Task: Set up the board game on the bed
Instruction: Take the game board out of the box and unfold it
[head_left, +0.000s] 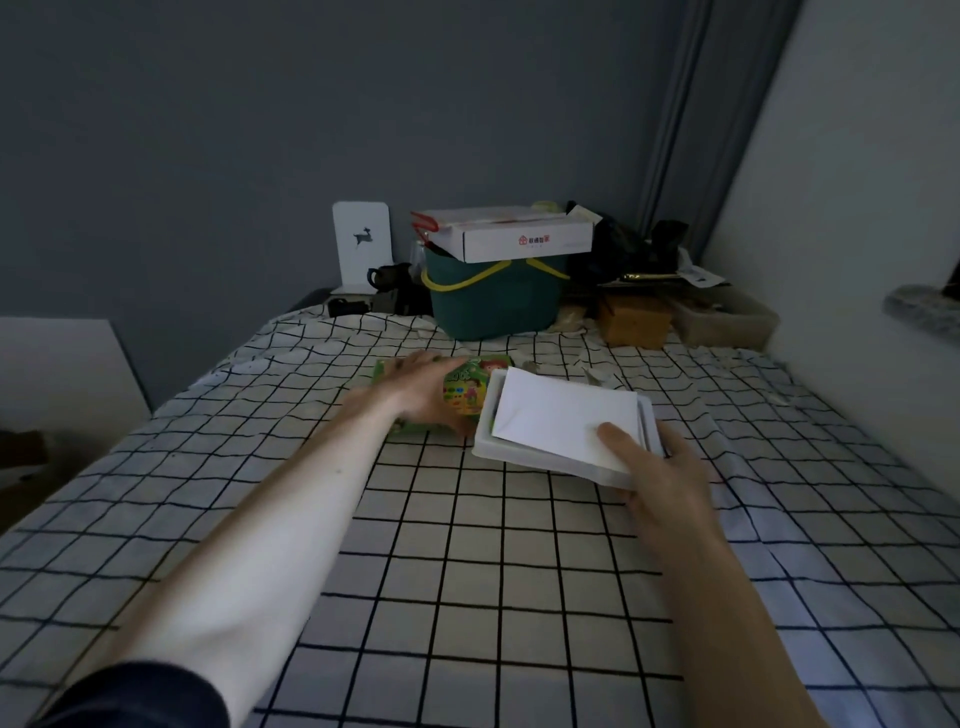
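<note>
Lying across the whole shot is the checked bed (467, 571), with a green basket (493, 306) sitting at the far end under a white carton (519, 236). The white box tray (566, 457) is resting mid-bed — the right hand (660, 467) is gripping its near corner, thumb pressing on the white sheet (561, 415) inside. The left hand (426, 389) is lying flat, fingers spread, on the green game lid (467, 395) just beside the tray.

Green illustrated game box lid (470, 389) lies flat on checked bedsheet (467, 545). White box tray (545, 460) just right of it, holding white folded board (561, 415), tilted.
</note>
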